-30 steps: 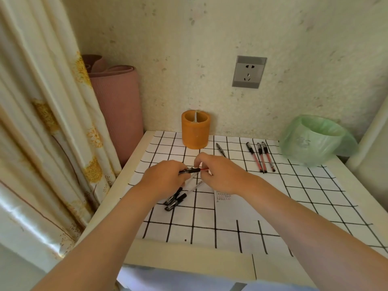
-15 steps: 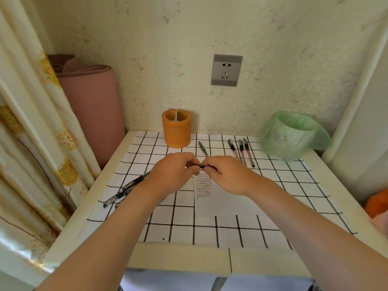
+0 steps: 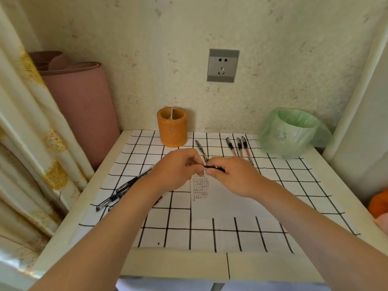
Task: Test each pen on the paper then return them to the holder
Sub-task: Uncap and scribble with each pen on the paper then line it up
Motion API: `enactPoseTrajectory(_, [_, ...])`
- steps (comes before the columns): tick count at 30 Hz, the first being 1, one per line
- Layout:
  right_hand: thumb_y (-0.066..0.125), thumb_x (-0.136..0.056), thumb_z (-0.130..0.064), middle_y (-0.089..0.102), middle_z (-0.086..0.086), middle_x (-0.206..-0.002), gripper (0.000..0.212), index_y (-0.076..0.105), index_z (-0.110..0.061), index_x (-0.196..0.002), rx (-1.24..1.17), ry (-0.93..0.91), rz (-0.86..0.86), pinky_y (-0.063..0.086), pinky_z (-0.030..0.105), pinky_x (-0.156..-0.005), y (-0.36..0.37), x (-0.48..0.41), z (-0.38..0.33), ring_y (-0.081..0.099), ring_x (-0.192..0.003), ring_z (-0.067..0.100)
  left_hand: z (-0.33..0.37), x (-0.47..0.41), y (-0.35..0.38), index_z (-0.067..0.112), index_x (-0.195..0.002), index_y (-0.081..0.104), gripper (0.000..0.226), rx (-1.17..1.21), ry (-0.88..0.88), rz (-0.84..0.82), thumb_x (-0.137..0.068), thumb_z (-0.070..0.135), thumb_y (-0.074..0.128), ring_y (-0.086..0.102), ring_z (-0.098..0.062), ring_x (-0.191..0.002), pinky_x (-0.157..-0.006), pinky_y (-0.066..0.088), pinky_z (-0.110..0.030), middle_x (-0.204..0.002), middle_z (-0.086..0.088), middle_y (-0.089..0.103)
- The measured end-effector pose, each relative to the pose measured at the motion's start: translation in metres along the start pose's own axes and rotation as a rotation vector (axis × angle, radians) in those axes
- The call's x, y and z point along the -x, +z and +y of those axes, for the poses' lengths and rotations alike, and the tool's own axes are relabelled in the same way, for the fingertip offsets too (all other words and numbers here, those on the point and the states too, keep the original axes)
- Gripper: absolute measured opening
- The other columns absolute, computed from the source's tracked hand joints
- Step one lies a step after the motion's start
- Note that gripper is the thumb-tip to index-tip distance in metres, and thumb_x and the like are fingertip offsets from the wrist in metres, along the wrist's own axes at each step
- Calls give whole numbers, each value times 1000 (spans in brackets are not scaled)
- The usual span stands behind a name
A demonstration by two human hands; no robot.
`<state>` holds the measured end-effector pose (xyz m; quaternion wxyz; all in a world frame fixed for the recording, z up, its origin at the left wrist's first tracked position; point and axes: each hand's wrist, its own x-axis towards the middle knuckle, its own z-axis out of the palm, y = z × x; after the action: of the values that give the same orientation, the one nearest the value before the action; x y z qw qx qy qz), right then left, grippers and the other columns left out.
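— Between the two hands, just above the paper, a black pen is held level. How is it gripped?
— One end is pinched by the curled fingers of the left hand, the other by the thumb and curled fingers of the right hand; nothing else is held.
— Which step is judged to be in hand?
— Capping or uncapping; which cannot be told, since the cap is hidden by the fingers.
— How is it done well?
— The push or pull should be kept straight along the barrel, with the tip kept clear of the test marks directly beneath the hands, so that no stray line is left.
— And around them?
— Beyond the left hand the orange holder stands, no pen seen rising from it. A bundle of dark pens lies left of the left forearm, a single pen just beyond the fingertips, three red pens beyond the right hand near the green-lined bin. Tested and untested lots are best kept apart
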<state>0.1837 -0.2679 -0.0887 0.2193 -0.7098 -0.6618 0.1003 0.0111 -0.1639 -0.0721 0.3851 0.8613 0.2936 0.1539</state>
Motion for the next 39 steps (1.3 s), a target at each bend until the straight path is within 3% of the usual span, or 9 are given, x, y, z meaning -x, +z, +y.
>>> enactPoseTrajectory(4, [51, -99, -42, 56, -12, -71, 15, 58, -35, -110, -127, 58, -68, 37, 25, -61, 1, 2, 2, 51, -64, 3, -4, -3, -1, 32, -88, 63, 6, -139, -6, 32, -93, 29, 64, 62, -3, -77, -77, 55, -34, -84, 14, 71])
enactPoseTrajectory(7, [48, -100, -19, 62, 2, -83, 21, 46, -37, -111, -272, 133, -101, 44, 28, -60, 7, 6, 9, 50, -62, 11, -13, -3, -4, 33, -94, 59, 3, -375, -60, 38, -93, 31, 62, 59, -6, -83, -74, 52, -30, -89, 14, 65])
enactPoseTrajectory(11, [44, -97, 2, 60, 9, -89, 29, 61, -20, -94, -587, 243, 7, 49, 31, -48, 11, 6, 13, 58, -60, 19, -24, -2, -9, 33, -100, 62, 13, -436, -111, -44, -90, 25, 66, 59, -3, -90, -77, 50, -23, -102, 16, 65])
enactPoseTrajectory(15, [38, -93, 16, 61, 12, -96, 44, 63, -8, -119, -932, 364, 61, 58, 34, -62, 13, 4, 9, 66, -74, 23, -23, -3, -5, 36, -104, 66, 23, -437, -82, -146, -88, 21, 67, 53, 6, -78, -65, 39, -13, -106, 18, 64])
enactPoseTrajectory(18, [57, -91, 7, 62, 9, -91, 35, 62, -16, -117, -892, 356, 101, 60, 35, -73, 18, 7, 8, 68, -77, 20, -24, -2, 0, 36, -110, 69, 28, -475, -83, -164, -89, 18, 65, 53, 0, -82, -70, 41, -14, -110, 16, 64])
enactPoseTrajectory(21, [56, -99, -10, 61, 10, -77, 8, 62, -13, -101, -960, 348, 111, 50, 36, -58, 25, 12, 3, 63, -63, 24, -26, 0, 2, 34, -111, 68, 28, -506, -83, -179, -89, 17, 66, 56, -4, -96, -78, 44, -17, -112, 14, 64])
enactPoseTrajectory(25, [49, -102, -19, 63, 11, -70, 21, 67, -10, -98, -959, 374, 135, 38, 30, -48, 36, 17, 1, 60, -56, 28, -27, -2, 3, 34, -119, 67, 31, -566, -65, -198, -89, 28, 69, 54, -8, -107, -83, 43, -21, -118, 11, 61])
enactPoseTrajectory(32, [52, -89, 5, 70, 15, -74, 20, 68, -8, -91, -911, 390, 135, 37, 27, -43, 42, 18, 3, 66, -61, 30, -30, -4, 14, 28, -143, 48, 64, -556, 29, -243, -86, 49, 69, 27, -14, -137, -111, 33, -35, -146, 7, 41])
enactPoseTrajectory(39, [65, -81, 6, 66, 9, -61, 12, 59, -5, -78, -739, 279, 67, 47, 28, -48, 44, 20, 6, 60, -50, 22, -33, -1, 22, 24, -153, 32, 97, -568, 27, -356, -75, 59, 76, 15, -14, -144, -115, 30, -37, -158, 8, 22])
